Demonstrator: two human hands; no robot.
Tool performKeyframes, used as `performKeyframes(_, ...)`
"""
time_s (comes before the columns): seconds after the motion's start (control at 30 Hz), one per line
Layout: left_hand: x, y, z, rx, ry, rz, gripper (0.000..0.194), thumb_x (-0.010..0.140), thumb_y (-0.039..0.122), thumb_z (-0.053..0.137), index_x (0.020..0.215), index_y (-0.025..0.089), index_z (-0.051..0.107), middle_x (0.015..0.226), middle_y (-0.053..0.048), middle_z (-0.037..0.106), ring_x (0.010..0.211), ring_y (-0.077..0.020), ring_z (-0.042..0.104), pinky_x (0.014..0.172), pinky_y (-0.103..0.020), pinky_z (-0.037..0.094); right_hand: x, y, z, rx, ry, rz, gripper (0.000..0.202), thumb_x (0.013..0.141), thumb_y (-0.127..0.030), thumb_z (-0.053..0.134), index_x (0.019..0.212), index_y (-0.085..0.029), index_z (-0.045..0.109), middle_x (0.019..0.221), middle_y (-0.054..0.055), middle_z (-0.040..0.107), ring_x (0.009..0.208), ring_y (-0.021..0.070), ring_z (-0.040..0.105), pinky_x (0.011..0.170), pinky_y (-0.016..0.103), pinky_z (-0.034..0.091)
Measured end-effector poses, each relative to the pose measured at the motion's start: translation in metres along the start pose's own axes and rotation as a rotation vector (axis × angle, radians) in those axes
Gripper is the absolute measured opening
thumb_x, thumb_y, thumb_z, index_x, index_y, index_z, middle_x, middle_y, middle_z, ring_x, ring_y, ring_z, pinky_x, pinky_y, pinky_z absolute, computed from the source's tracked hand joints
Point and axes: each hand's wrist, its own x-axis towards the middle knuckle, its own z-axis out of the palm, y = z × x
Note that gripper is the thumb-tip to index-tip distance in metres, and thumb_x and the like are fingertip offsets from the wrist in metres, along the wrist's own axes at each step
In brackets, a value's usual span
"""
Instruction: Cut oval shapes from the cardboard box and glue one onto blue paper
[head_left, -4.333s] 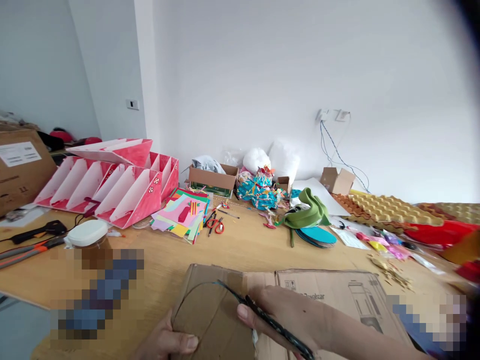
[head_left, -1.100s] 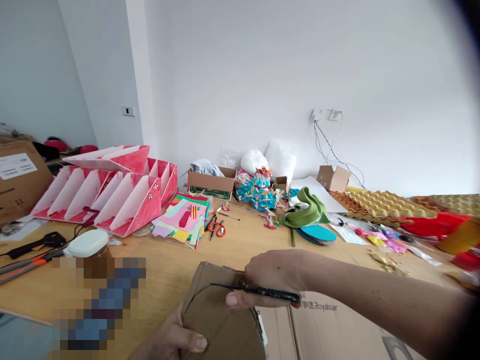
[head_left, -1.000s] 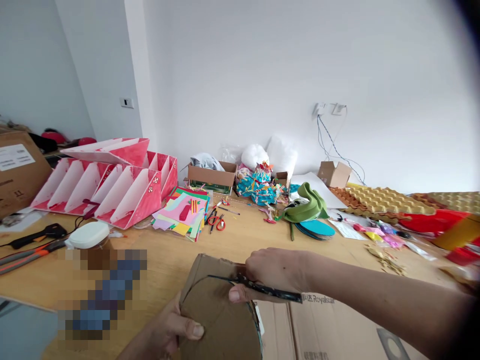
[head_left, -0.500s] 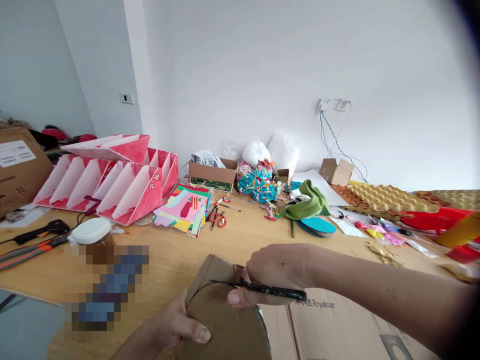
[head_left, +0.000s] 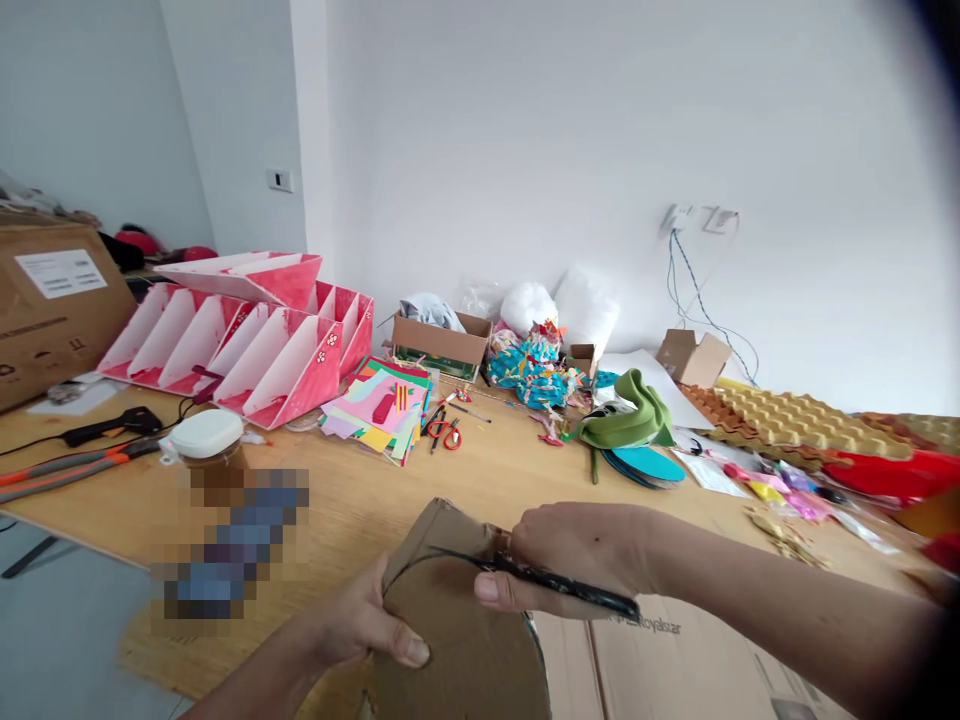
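Note:
A brown cardboard piece (head_left: 465,640) with a dark curved line along its top stands at the bottom middle. My left hand (head_left: 375,620) grips its left edge, thumb on the front face. My right hand (head_left: 570,560) is closed on a black-handled cutting tool (head_left: 570,588), whose thin dark tip lies against the cardboard at the curved line. The right fingers are curled behind the tool with the thumb below it. Whether the tool is scissors or a knife cannot be made out. Under and behind lies a larger flat cardboard (head_left: 660,665) with printing.
On the wooden table (head_left: 322,500) are a lidded jar (head_left: 206,445), pink dividers (head_left: 285,365), colored paper (head_left: 375,410), red-handled scissors (head_left: 453,436), teal discs (head_left: 649,467), green felt (head_left: 634,415) and egg trays (head_left: 802,415). A large box (head_left: 60,330) is at left.
The view has shifted, so the background sits farther right. Both hands still hold the cardboard and tool, with the tool tip at nearly the same spot on the curved line.

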Motion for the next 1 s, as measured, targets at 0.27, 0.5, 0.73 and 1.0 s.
performKeyframes(0.27,-0.001,0.0,-0.002,-0.011,0.002,-0.002,0.073,0.056,0.016,0.081,0.126,0.018,0.061,0.114,-0.012,0.07,0.114,-0.0331,0.059,0.096,-0.042,0.043,0.0,0.001,0.005,0.2,-0.028,-0.019,0.056,0.091,-0.067,0.025,0.087,-0.02,0.055,0.055,-0.001,0.05,0.047,0.0142,0.051,0.048,0.024,0.038)
performKeyframes(0.5,-0.001,0.002,-0.004,0.005,-0.015,-0.015,0.07,0.057,0.018,0.081,0.124,0.016,0.062,0.112,-0.014,0.07,0.109,-0.0329,0.062,0.089,-0.04,0.047,0.007,-0.001,0.017,-0.064,0.156,-0.037,0.067,0.092,-0.068,0.018,0.086,-0.018,0.063,0.064,0.006,0.061,0.054,0.0163,0.05,0.05,0.025,0.033)
performKeyframes(0.73,0.002,0.009,-0.001,0.064,-0.041,-0.032,0.066,0.057,0.021,0.083,0.12,0.017,0.065,0.108,-0.011,0.071,0.103,-0.0308,0.064,0.082,-0.035,0.047,0.004,-0.005,0.009,-0.195,0.147,0.017,0.076,0.087,-0.077,0.023,0.083,-0.016,0.07,0.068,0.012,0.068,0.06,0.0221,0.062,0.052,0.027,0.032)
performKeyframes(1.0,0.006,0.008,-0.004,0.129,-0.052,-0.072,0.063,0.056,0.022,0.083,0.117,0.017,0.066,0.104,-0.009,0.072,0.099,-0.0285,0.065,0.083,-0.035,0.046,0.007,-0.007,0.001,-0.22,0.139,-0.002,0.077,0.086,-0.077,0.024,0.08,-0.018,0.074,0.068,0.012,0.072,0.059,0.0229,0.063,0.047,0.029,0.026)
